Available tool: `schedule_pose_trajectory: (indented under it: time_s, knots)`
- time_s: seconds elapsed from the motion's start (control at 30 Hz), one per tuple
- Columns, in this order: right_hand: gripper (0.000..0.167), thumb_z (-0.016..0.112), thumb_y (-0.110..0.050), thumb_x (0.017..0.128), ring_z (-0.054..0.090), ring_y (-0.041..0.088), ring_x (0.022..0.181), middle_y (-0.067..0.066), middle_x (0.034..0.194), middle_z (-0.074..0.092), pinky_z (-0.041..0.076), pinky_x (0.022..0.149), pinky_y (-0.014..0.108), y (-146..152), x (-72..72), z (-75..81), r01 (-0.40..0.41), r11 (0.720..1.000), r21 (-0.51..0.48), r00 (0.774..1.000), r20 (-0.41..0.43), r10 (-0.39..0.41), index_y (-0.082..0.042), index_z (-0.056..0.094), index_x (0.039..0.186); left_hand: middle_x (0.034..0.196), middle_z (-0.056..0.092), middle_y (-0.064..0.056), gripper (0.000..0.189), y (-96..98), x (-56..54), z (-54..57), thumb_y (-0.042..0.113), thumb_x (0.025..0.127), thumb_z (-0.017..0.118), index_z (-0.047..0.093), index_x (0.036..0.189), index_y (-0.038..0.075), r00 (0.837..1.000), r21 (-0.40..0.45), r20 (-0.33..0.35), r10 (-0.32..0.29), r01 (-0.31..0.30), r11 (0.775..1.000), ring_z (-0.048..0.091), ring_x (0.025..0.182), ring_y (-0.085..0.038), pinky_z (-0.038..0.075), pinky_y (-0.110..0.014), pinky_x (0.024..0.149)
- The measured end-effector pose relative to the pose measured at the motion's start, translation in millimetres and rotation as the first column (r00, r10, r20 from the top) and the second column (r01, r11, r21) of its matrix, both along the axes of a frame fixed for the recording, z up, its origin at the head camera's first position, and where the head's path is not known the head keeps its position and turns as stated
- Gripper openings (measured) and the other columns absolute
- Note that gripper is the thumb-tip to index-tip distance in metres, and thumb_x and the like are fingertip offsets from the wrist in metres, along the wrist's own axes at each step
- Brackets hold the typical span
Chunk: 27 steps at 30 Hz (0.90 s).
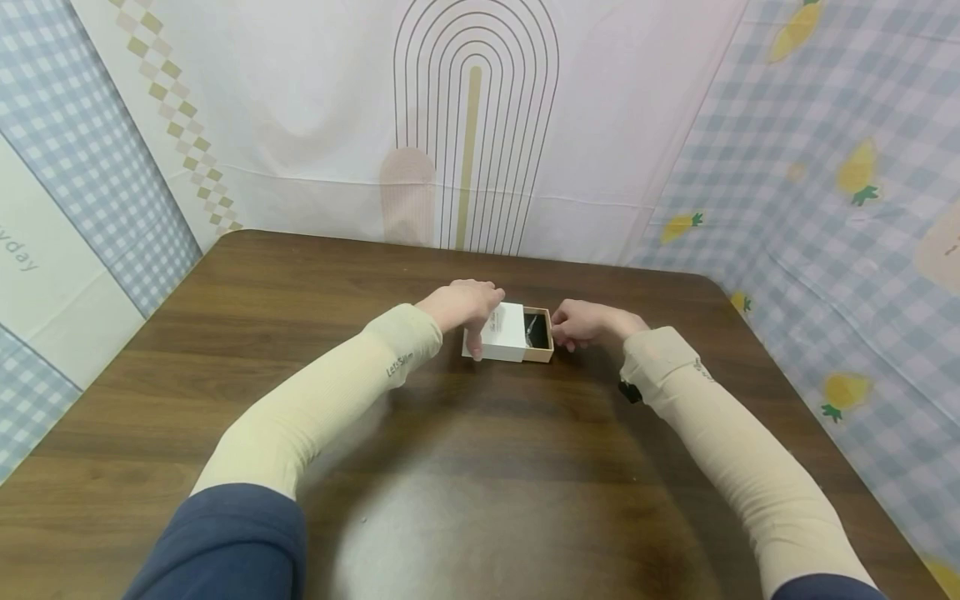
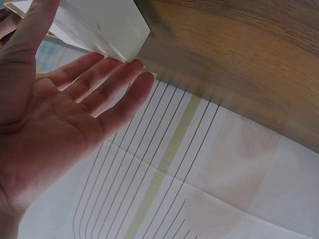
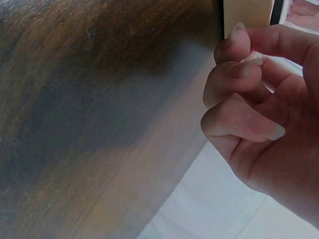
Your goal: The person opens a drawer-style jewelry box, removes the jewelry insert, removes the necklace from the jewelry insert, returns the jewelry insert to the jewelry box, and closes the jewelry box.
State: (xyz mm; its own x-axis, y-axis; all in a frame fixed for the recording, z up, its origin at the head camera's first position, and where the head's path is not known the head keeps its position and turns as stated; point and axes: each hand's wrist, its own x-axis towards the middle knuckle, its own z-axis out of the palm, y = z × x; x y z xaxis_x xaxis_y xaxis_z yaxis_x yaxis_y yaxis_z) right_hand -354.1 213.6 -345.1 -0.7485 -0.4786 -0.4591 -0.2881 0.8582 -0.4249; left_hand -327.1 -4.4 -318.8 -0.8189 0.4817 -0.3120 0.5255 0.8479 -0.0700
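Observation:
A white slide-out box [image 1: 502, 332] lies on the table, its cardboard drawer [image 1: 538, 354] partly out to the right. Inside the drawer is a black lining with a thin, shiny item [image 1: 532, 329] too small to make out. My left hand [image 1: 465, 310] holds the white sleeve across its width, thumb on the near side, fingers along the far side. In the left wrist view those fingers [image 2: 117, 92] are only slightly bent against the sleeve's edge [image 2: 112, 30]. At the drawer's right end, my right hand [image 1: 583, 323] pinches the rim, its other fingers [image 3: 239, 117] curled into the palm.
The brown wooden table [image 1: 480, 467] stretches around the box on all sides. Behind it hangs a pale patterned cloth [image 1: 315, 108], and a blue checked cloth [image 1: 825, 242] hangs along the right edge.

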Motion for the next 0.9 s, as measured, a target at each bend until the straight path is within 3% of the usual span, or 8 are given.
schedule_pose_trajectory:
  time_s: [0.9]
  knots:
    - [0.019, 0.048, -0.004, 0.090, 0.042, 0.008, 0.044, 0.000, 0.055, 0.055, 0.036, 0.045, 0.021, 4.3, -3.8, -3.0, 0.039, 0.999, 0.003, 0.999, 0.033, -0.039, 0.000, 0.059, 0.076, 0.141, 0.047, -0.010, 0.097, -0.8, -2.4, -1.1, 0.037, 0.062, 0.090, 0.039, 0.140, 0.009, 1.000, 0.005, 0.014, -0.015, 0.015, 1.000, 0.046, 0.131, -0.026, 0.043, -0.040, 0.108]
